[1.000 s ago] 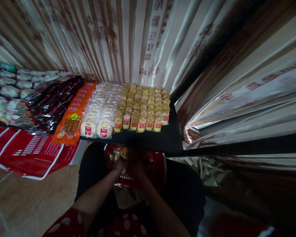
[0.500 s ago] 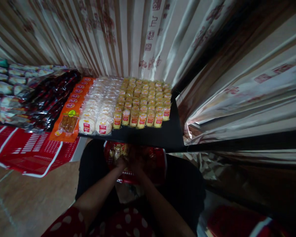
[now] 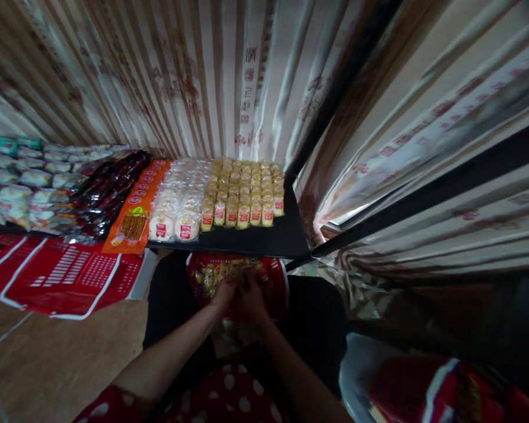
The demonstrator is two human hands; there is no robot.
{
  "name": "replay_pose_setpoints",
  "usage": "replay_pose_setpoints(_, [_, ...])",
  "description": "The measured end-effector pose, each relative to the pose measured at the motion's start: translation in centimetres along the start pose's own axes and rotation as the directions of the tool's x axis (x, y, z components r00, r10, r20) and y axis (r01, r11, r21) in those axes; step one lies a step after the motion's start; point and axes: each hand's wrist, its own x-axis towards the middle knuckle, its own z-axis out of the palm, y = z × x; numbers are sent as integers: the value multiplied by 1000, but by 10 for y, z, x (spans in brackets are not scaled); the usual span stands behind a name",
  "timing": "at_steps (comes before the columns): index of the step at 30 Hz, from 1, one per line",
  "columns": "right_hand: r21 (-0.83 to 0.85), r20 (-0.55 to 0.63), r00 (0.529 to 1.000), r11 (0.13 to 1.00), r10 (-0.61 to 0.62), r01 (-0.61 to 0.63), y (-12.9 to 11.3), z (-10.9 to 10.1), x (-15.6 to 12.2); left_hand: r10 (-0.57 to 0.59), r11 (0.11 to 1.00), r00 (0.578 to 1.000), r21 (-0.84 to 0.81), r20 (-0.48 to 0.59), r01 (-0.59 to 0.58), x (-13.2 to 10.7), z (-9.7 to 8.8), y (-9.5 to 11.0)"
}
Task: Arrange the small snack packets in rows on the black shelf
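Note:
A red bag [image 3: 277,288] with white edging sits between my knees, below the shelf edge. Small gold-wrapped snack packs [image 3: 211,275] fill its left and far side. My left hand [image 3: 225,291] reaches into the bag, right beside those packs. Close to it, my right hand [image 3: 252,295] is also in the bag, with its fingers pointing down among the contents. Dim light and blur hide both sets of fingertips, so whether either hand grips a pack cannot be made out. Similar yellow snack packs [image 3: 243,197] stand in rows on the black shelf [image 3: 264,238] above.
Left of the yellow packs lie clear-wrapped round white crackers [image 3: 176,202], an orange snack bag [image 3: 136,205], dark packets [image 3: 110,191] and white packets [image 3: 35,176]. A red bag with white handles [image 3: 70,276] stands below left. Pleated curtains [image 3: 229,76] hang behind; a whitish container [image 3: 357,370] is lower right.
The view has shifted, so the shelf goods sit slightly lower. Both hands remain in the red bag, now a little farther up in it, and more gold packs show.

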Motion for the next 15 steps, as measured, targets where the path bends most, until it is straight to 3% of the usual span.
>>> replay_pose_setpoints(6, [70,-46,998,997,-42,45,-25,-34,1,56,996,997,-72,53,-52,-17,6,19])
replay_pose_setpoints(9, [217,-54,998,975,-37,48,-40,-51,-1,114,990,992,-95,54,-108,-25,5,26])
replay_pose_setpoints(12, [471,12,1000,882,-2,-4,-56,-65,-3,218,968,975,-140,54,-208,-33,5,35])
replay_pose_setpoints(15, [600,62,997,797,35,-65,-72,-76,-5,239,960,960,-184,143,-212,-40,6,45])
